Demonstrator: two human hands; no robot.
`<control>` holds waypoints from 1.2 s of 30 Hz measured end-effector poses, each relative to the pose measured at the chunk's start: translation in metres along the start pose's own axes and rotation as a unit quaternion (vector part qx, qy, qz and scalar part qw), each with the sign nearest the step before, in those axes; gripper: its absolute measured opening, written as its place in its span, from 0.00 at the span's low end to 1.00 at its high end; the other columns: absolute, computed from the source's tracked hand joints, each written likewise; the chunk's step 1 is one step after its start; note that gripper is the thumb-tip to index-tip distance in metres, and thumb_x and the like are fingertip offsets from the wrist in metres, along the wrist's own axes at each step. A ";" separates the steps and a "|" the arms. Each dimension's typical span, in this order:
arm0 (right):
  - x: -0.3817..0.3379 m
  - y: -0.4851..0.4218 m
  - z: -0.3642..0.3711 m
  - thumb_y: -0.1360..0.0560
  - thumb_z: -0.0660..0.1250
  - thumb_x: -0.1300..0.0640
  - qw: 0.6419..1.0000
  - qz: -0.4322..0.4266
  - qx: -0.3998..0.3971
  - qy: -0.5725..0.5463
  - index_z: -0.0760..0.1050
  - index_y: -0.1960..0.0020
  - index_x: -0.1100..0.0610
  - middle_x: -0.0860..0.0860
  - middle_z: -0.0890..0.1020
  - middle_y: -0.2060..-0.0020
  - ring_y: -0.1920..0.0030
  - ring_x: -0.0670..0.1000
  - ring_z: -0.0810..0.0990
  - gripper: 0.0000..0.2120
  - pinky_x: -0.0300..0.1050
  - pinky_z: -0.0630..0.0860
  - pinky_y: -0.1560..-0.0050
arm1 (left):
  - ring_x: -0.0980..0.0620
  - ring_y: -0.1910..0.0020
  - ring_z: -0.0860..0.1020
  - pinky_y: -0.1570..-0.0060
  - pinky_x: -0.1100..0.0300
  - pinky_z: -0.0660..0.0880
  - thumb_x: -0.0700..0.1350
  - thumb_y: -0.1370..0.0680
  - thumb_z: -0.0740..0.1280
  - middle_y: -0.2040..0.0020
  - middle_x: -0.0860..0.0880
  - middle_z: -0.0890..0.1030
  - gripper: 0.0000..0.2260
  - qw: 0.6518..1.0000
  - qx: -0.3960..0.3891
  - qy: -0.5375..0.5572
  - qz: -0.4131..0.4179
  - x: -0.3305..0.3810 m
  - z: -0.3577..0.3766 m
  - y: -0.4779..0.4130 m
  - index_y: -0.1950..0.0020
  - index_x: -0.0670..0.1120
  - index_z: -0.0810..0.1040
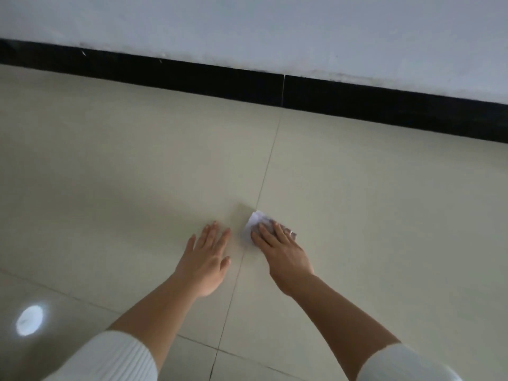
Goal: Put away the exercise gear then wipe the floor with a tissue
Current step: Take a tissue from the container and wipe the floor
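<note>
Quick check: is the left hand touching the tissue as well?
No, the left hand lies flat on the bare floor beside the tissue, apart from it; only the right hand presses on it.

an indoor room with a hard, easily wiped floor [110, 160], perhaps in a home, though nothing here settles which kind of building: it is laid with large glossy cream tiles [384, 215] parted by thin grout lines [268, 166]. along the far edge of the floor runs a black skirting band [192, 75] with one joint, and above it stands a plain white painted wall [247, 23], scuffed just above the band. a round reflection [29, 320] of a light shines on the tiles near the floor's near left corner.
</note>
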State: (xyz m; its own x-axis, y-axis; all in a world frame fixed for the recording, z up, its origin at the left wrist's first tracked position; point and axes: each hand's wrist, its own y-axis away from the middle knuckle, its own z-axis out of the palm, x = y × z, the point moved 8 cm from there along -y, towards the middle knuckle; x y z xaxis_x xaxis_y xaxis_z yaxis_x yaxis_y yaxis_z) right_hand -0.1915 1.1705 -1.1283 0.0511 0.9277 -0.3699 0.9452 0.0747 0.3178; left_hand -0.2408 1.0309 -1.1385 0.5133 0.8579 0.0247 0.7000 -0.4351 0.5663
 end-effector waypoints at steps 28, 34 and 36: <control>-0.063 -0.253 -0.042 0.22 0.53 0.65 0.975 0.165 0.145 -0.014 0.54 0.24 0.45 0.44 0.54 0.24 0.23 0.51 0.52 0.30 0.50 0.57 0.26 | 0.40 0.26 0.33 0.27 0.49 0.38 0.79 0.41 0.50 0.26 0.35 0.33 0.61 0.998 0.053 0.025 0.018 -0.360 -0.098 -0.173 0.26 0.37 0.34; 0.048 -0.268 -0.082 0.22 0.53 0.63 0.900 0.391 0.183 -0.062 0.56 0.24 0.51 0.51 0.55 0.23 0.25 0.59 0.54 0.27 0.56 0.58 0.27 | 0.40 0.26 0.32 0.28 0.49 0.39 0.83 0.55 0.31 0.26 0.35 0.32 0.68 0.996 0.061 0.051 0.028 -0.363 -0.092 -0.184 0.27 0.38 0.32; 0.070 -0.277 -0.090 0.23 0.54 0.64 0.882 0.437 0.164 -0.062 0.56 0.24 0.54 0.54 0.55 0.24 0.25 0.61 0.56 0.28 0.56 0.58 0.27 | 0.40 0.27 0.31 0.28 0.49 0.38 0.82 0.55 0.30 0.27 0.35 0.31 0.67 0.996 0.056 0.059 0.028 -0.363 -0.093 -0.184 0.28 0.39 0.29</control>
State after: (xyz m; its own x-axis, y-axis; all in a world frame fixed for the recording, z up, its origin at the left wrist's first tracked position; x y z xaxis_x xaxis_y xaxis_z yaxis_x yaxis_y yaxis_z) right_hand -0.4787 1.2478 -1.1635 0.8220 0.5301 -0.2082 0.5691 -0.7780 0.2662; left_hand -0.6021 0.8249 -1.1755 0.4952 0.8550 0.1540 0.7262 -0.5046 0.4669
